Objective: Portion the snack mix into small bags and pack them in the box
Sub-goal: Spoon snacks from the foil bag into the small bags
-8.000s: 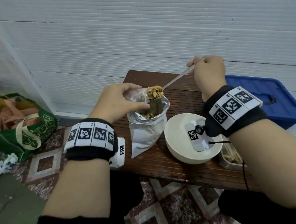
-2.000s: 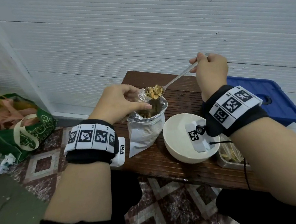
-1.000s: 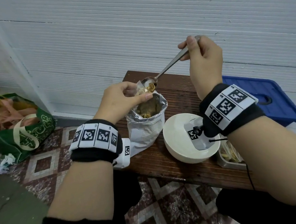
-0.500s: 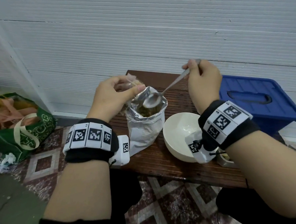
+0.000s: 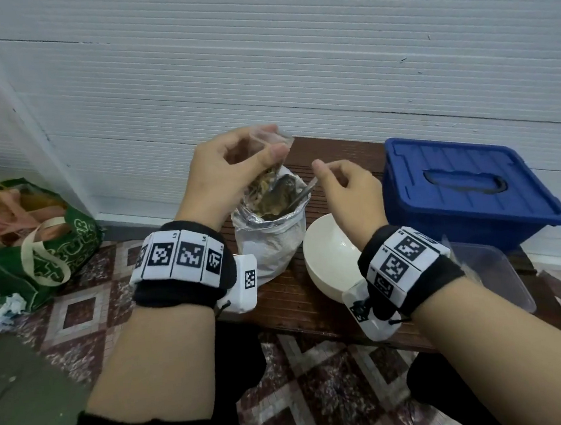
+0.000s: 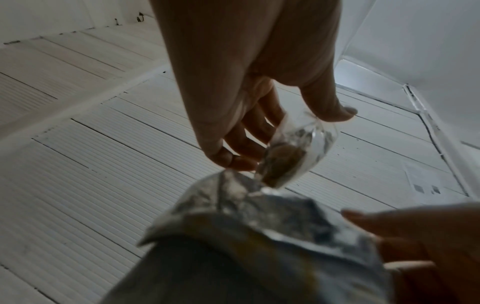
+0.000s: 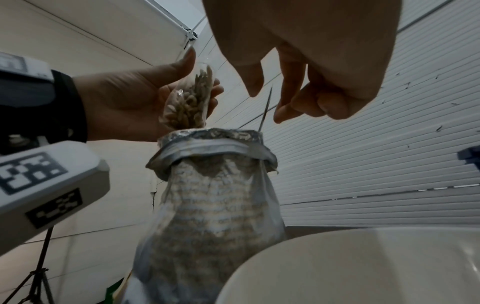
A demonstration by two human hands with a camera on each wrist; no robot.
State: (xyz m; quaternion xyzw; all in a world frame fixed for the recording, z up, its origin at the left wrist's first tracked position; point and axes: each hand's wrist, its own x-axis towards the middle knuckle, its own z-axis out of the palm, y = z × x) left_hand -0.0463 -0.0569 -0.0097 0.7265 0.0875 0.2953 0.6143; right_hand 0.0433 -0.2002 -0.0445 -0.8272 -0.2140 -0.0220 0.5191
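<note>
One portion in the making, is it? What's over on the far left?

— Only a green tote bag on the floor, well to the left of the foil bag. That foil bag of snack mix stands open on the wooden bench, and everything turns on it.

— And the hands?

— Just above the foil bag's left rim, the left hand pinches the small bag near its mouth between thumb and fingers. It hangs there part-filled with mix. Inside the foil bag leans the spoon, bowl down in the mix, handle slanting out over the right rim. The right hand hovers just right of the foil bag, fingers loosely curled about the handle's tip. Whether they actually grip it, I cannot tell.

— Further right?

— A white bowl just beside the foil bag, then the blue box, lid on, well to its right. A clear tub sits in front of that box.

— Which step, then?

— Filling, I'd judge, perhaps near its end. Next comes either another scoop or sealing. Sealing calls for both hands at the small bag's mouth, with the bag kept upright so nothing spills. The box's lid must come off before any packing.
</note>
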